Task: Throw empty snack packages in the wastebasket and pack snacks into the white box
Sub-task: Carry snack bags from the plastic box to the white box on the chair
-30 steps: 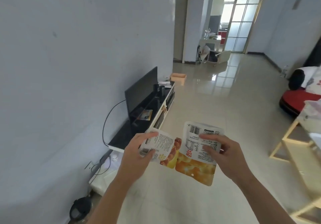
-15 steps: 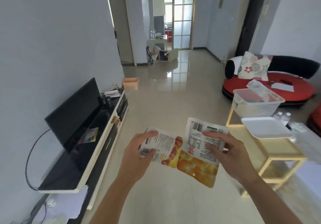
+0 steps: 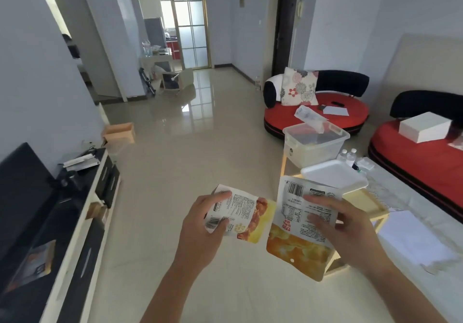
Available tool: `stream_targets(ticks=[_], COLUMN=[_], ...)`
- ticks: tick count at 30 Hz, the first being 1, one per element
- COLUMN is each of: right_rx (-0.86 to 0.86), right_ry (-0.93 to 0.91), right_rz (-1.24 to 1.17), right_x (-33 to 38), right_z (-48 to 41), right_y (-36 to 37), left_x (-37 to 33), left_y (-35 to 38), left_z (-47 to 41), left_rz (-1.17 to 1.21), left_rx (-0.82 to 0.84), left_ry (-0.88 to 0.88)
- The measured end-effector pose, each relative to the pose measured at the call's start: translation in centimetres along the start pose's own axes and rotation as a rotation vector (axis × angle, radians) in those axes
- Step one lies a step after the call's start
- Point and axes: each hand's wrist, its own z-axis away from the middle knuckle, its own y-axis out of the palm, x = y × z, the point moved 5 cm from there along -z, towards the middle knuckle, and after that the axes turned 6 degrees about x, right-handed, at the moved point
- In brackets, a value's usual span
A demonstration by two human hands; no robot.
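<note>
Two hands gripping snack pkgs, left hand (image 3: 200, 225) small packet (image 3: 240, 213), right hand (image 3: 350, 232) big pouch (image 3: 298, 245), view swung right vs earlier, white box (image 3: 424, 126) now visible

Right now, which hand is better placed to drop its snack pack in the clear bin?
Right hand, probably. Its snack pack is nearer the clear bin ahead on the right; the left hand would have to cross over.

One head camera, wide-angle, aimed forward and down across a living room.

I see from standing height: both hands, left hand (image 3: 200, 227) and right hand (image 3: 348, 227), sit close in the lower centre, the tiled floor (image 3: 190, 162) stretches ahead to a glass door (image 3: 185, 19) far off, and the edges bend, so I think the side walls look tilted only from the lens.
</note>
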Motion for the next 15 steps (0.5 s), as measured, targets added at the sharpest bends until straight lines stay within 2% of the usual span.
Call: stream_targets(ticks=[8,15], right_rx=[-0.134,-0.183], right_ry=[0.009,0.035], right_rz=[0.029,0.105], right_x=[0.0,-0.8], right_z=[-10.1,-16.3], right_y=[1.5,2.5], left_x=[4.1,5.5], left_y=[0.5,1.0], left_z=[-13.7,-23.3], left_rz=[0.052,0.033], left_rx=[0.152,0.251], left_ry=[0.08,0.14])
